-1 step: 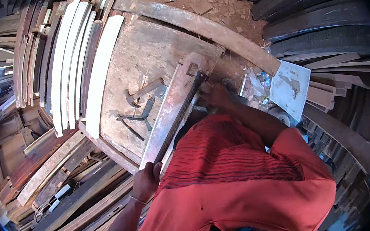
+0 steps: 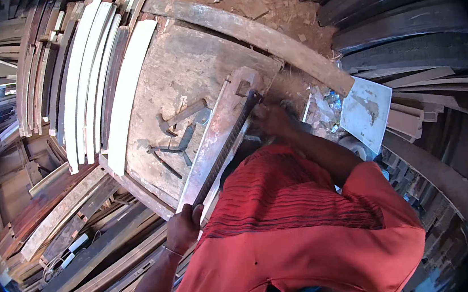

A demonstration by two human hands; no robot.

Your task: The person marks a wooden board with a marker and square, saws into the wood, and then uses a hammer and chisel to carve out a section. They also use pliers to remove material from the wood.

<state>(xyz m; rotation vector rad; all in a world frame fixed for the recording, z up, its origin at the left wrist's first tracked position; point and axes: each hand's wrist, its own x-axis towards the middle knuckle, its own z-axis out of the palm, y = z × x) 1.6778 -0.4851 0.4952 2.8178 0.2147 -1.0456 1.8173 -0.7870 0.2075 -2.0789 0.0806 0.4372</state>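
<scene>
A long dark ribbed metal bar (image 2: 226, 152) with a thicker head lies slantwise along a worn wooden board (image 2: 211, 142) in front of my body. My left hand (image 2: 183, 230) is closed at the bar's lower left end, near the board's end. At the upper right, my right hand (image 2: 270, 120) is beside the bar's head, its fingers in shadow and partly hidden. Left of the board, a claw hammer (image 2: 185, 116) rests on the wooden bench top (image 2: 185, 60). Dark pincers (image 2: 176, 148) with spread handles lie just below the hammer.
Long pale planks (image 2: 131, 94) are stacked along the bench's left side. A curved timber (image 2: 256, 32) borders its far edge. A stained white panel (image 2: 367, 112) and plastic scraps (image 2: 329, 104) lie to the right. Dark timbers (image 2: 404, 25) stand at the far right; more boards (image 2: 98, 263) fill the lower left.
</scene>
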